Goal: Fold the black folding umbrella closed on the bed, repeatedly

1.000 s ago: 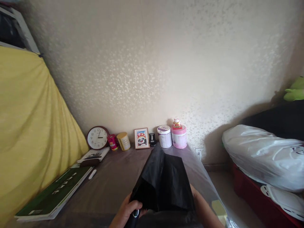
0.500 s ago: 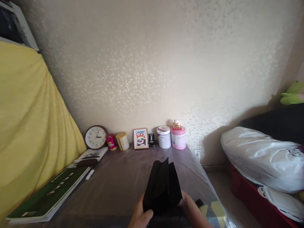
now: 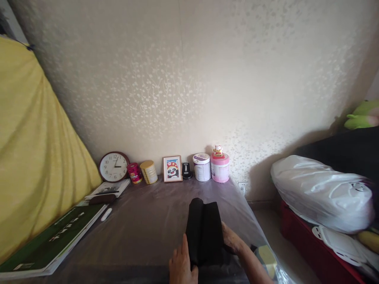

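Note:
A black, soft-looking folded item [image 3: 209, 232] is held upright over the near part of the table, with a crease running down its length; I cannot tell its exact kind. My left hand [image 3: 182, 262] presses along its left side, fingers pointing forward and thumb at the near end. On the opposite side, my right hand [image 3: 232, 238] grips the right edge, its fingertips partly hidden behind the black material. The item's underside is out of sight.
Along the wall stand a clock [image 3: 114, 167], a pink tin [image 3: 135, 172], a yellow-lidded can [image 3: 149, 172], a framed panda picture [image 3: 172, 169] and two white tubs, one bearing a cat figurine [image 3: 218, 150]. A green book [image 3: 56, 240] lies left; a white bag [image 3: 322, 193] sits right.
The thin flap that stood up from the black item now lies folded against it. My left hand's fingers have straightened along its side, and my right hand has moved up its right edge.

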Demonstrator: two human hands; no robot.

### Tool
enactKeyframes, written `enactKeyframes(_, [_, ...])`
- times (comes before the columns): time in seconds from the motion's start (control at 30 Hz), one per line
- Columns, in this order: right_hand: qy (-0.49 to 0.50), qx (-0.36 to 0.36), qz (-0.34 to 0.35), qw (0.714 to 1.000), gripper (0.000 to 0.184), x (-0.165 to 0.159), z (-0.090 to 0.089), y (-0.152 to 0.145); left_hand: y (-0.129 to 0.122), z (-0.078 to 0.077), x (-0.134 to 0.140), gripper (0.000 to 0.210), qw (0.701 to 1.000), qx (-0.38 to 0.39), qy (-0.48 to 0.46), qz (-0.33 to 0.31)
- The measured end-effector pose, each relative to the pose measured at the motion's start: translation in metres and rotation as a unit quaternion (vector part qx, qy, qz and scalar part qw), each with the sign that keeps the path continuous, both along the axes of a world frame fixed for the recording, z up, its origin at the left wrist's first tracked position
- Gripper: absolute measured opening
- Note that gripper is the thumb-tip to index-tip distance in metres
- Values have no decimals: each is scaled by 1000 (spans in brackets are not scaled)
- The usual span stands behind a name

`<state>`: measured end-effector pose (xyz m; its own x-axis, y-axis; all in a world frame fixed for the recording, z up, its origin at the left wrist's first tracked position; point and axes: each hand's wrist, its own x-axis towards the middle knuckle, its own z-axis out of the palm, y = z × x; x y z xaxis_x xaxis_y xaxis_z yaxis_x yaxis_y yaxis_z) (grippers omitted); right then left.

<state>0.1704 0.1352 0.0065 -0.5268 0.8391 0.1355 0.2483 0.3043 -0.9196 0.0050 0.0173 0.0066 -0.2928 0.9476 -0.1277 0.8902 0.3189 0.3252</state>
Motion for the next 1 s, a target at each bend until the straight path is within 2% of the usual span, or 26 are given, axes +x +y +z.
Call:
enactKeyframes(0.07, [-8,-12,-49,999,35,9,9,7,-1,0,3,79,1000,5,11,3])
enactKeyframes(0.17, [-41,29,-179,983,38,16,19,14,-3,-1,4,79,1000,9,11,-6])
enactKeyframes(0.23, [-78,40,-218,972,40,17,23,15,-3,-3,4,81,1000,11,10,-12])
enactKeyframes(0.33, [-125,50,-208,969,42,14,25,11,-3,-4,4,81,1000,13,13,-10])
enactKeyframes(0.47, [-152,69,-211,963,30,4,30,10,-3,-3,5,83,1000,11,8,-6])
enactKeyframes(0.57, [-101,42,-169,979,21,-10,38,12,-3,-4,5,83,1000,9,-2,0])
enactKeyframes(0.67, [-8,-3,-117,993,23,-34,42,16,-3,-5,5,83,1000,20,-4,-4])
enactKeyframes(0.77, [25,-31,-123,992,24,-64,40,20,-2,-7,5,83,999,34,-2,-5])
enactKeyframes(0.9, [-43,-32,-128,990,28,-90,31,20,0,-9,4,82,999,33,-6,-5])
enactKeyframes(1.0, [-108,0,-120,987,29,-97,28,19,2,-11,2,76,999,22,-20,-12])
